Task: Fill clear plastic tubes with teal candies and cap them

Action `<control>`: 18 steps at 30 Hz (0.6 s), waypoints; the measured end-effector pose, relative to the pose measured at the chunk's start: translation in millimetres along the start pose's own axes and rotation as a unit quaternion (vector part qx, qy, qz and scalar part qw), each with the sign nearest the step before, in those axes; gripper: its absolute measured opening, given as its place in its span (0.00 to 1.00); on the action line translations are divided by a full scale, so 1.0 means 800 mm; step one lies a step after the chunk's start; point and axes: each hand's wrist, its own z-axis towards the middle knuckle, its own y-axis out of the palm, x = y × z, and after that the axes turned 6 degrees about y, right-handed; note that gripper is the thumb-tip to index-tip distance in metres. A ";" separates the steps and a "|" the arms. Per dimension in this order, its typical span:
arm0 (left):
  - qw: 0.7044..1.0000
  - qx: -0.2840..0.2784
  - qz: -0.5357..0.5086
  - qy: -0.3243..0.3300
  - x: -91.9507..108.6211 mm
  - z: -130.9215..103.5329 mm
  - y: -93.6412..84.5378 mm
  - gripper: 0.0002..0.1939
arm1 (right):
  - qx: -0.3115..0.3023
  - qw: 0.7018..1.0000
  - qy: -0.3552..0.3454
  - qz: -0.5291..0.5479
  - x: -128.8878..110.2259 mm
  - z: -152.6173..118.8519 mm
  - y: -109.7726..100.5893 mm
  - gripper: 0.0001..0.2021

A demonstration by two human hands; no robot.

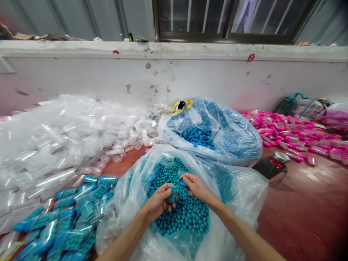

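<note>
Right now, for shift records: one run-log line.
left hand: holds clear plastic container; right hand: holds blue plastic cap; below: round teal beads in translucent plastic bag

Worktop (304,214): red surface. Left: heap of clear containers (67,134). Near left: teal-filled containers (72,239), blue-ended. Centre: open plastic bag of teal beads (127,197); behind it, bag of blue pieces (236,134). Right: pink-ended containers (285,127); dark object with round metal top (272,166) just beside.

Beads (187,219) lie in a bag (129,195), before another bag (239,127)
</note>
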 end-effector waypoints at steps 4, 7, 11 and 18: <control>0.995 -0.053 -0.079 -0.016 -0.005 -0.004 0.002 0.17 | -0.082 0.989 0.040 0.114 -0.006 -0.009 0.005 0.14; 0.995 -0.055 -0.077 -0.010 -0.009 -0.006 0.003 0.17 | -0.136 0.971 0.052 0.192 0.000 -0.015 0.003 0.18; 0.999 -0.013 -0.035 0.021 -0.014 -0.003 0.007 0.22 | -0.078 0.986 0.031 0.142 0.003 -0.021 0.005 0.14; 0.990 0.040 0.118 0.066 -0.012 -0.008 0.019 0.34 | -0.002 0.982 -0.122 -0.144 -0.018 -0.038 0.008 0.14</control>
